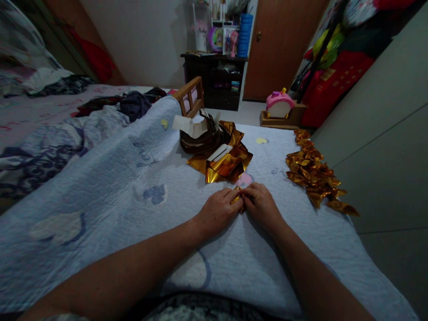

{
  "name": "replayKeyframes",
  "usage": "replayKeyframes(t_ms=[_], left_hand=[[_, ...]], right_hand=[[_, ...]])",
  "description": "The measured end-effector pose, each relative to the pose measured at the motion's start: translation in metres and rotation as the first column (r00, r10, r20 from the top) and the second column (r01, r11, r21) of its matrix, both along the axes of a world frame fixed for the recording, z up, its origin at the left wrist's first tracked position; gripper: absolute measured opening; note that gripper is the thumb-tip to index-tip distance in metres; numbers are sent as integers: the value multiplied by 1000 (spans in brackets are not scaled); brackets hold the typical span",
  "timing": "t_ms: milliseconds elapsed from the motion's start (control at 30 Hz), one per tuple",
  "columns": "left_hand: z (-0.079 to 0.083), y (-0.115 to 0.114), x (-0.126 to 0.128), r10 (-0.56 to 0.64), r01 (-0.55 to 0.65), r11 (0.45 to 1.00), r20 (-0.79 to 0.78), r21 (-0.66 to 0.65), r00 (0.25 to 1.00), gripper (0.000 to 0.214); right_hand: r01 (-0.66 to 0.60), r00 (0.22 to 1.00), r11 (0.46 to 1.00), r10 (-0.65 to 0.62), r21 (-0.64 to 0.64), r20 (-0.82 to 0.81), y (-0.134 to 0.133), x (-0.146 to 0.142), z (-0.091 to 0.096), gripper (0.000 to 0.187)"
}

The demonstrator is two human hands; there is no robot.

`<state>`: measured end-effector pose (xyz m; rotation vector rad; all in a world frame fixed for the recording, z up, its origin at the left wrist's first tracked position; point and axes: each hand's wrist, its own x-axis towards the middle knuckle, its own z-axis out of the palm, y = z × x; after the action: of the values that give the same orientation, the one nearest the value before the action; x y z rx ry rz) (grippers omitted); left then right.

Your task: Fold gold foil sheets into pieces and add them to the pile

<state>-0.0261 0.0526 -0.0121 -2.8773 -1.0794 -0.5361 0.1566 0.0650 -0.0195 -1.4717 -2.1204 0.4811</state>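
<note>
Both my hands rest on the pale blue quilt (140,214), pressed together over a small piece of gold foil paper (236,197). My left hand (219,209) has its fingers curled onto the paper's left side. My right hand (261,206) pinches the paper from the right. Most of the paper is hidden under my fingers. Just beyond my hands lies a stack of flat gold foil sheets (224,162), with a white slip on top.
A row of several folded gold pieces (314,174) lies along the quilt's right edge by a grey wall. A dark bundle with white paper (200,136) sits behind the sheets. Rumpled bedding and clothes fill the left. A pink toy (279,103) stands on the floor.
</note>
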Motion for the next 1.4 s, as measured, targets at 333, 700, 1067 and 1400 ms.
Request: replayKeyframes(t_ms=[333,700,1067,1400], left_hand=[[-4,2,0,-33,32,999,41,15,999,21],[-2,2,0,-56,56,998,17,-6,998,15],[-3,3,1,-59,58,998,28,21,998,15],[-5,3,1,-45,44,998,37,34,998,20]], right_hand=[[-13,999,1000,13,16,-33,0,1,-2,22],[-41,999,996,43,78,-28,1,4,-2,24],[-41,998,997,37,58,57,1,0,1,32],[-58,992,996,50,68,117,-1,-1,3,32]])
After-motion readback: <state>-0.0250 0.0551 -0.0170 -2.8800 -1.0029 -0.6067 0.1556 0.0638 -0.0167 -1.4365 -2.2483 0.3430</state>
